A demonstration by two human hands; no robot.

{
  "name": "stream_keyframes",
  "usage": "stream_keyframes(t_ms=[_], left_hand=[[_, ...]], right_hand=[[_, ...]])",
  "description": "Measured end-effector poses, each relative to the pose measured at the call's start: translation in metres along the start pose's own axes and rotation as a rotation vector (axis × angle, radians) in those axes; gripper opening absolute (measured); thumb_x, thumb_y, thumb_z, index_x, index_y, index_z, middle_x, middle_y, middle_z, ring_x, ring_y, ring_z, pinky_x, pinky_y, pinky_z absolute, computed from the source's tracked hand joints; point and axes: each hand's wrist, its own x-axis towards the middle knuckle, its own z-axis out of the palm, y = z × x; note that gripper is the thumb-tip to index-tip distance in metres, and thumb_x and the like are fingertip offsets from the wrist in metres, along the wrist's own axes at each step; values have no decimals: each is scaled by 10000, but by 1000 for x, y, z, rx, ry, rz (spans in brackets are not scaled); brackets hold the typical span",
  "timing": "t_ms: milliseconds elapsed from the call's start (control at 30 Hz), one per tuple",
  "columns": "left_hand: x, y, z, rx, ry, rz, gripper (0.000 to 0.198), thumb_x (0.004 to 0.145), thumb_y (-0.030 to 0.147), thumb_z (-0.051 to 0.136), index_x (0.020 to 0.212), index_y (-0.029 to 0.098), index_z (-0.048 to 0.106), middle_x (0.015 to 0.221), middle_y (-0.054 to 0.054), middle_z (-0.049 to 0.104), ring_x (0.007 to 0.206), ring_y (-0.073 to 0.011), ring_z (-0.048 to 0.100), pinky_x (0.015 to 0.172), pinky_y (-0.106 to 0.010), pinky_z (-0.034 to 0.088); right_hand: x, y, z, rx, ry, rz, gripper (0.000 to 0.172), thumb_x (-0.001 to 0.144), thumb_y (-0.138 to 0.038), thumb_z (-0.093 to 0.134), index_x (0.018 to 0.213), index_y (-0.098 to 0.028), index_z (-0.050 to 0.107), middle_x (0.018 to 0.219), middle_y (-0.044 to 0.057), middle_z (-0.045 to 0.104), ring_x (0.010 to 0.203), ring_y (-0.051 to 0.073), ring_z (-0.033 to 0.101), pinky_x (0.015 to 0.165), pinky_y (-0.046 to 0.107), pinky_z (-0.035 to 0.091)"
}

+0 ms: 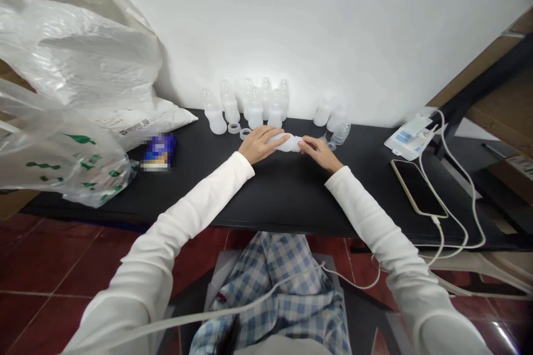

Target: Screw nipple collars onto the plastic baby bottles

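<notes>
A translucent white bottle (290, 143) lies on its side on the black table (266, 188), held between both hands. My left hand (259, 142) wraps over its left end with fingers curled along it. My right hand (318, 151) grips its right end, fingers closed around the neck. Behind them, against the white wall, stand several more white bottles (250, 104), and two clear rings (239, 130) lie just left of my left hand. More bottles (333, 117) and a small clear part (332, 146) sit to the right of the held one.
Large plastic bags (75, 100) fill the table's left end, with a blue packet (158, 151) beside them. A phone (417, 187) on a white cable and a white box (410, 136) lie at the right. Red floor tiles show below the table edge.
</notes>
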Motion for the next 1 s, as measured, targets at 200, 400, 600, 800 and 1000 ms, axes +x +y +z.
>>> stream_keyframes(t_ms=[200,400,600,800,1000], left_hand=[[-1,3,-4,-15,49,-137,449,960,366,556,1377,213,620,1299,-160,671,1191,-324,626,1002,-496,500],[-1,1,-5,-29,65,-173,457,933,362,593,1364,210,616,1289,-158,669,1190,-329,625,1011,-498,490],[0,-1,-3,-6,90,-194,448,927,353,595,1346,196,621,1278,-158,671,1186,-328,628,1010,-487,490],[0,0,-3,-28,69,-211,477,920,358,621,1370,203,606,1294,-167,661,1205,-341,622,1027,-513,491],[2,4,-7,-222,42,-214,523,870,404,703,1346,197,640,1293,-142,694,1176,-296,659,1047,-468,516]], right_hand=[[2,28,-31,-536,721,99,440,986,-517,435,1211,-191,628,1237,180,566,1192,338,522,1052,555,387],[-1,55,-49,-691,781,311,348,946,-380,485,1194,-178,621,1180,181,580,1150,358,522,1006,609,400],[-1,34,-36,-426,923,39,460,1010,-456,339,1348,-201,519,1289,174,499,1142,298,554,943,493,487],[-1,16,5,-79,639,-96,418,988,-568,424,1184,-268,638,1131,89,578,917,222,616,858,406,541],[-3,9,23,43,483,-174,406,944,-610,515,1130,-272,641,1115,91,606,983,242,613,879,402,531]])
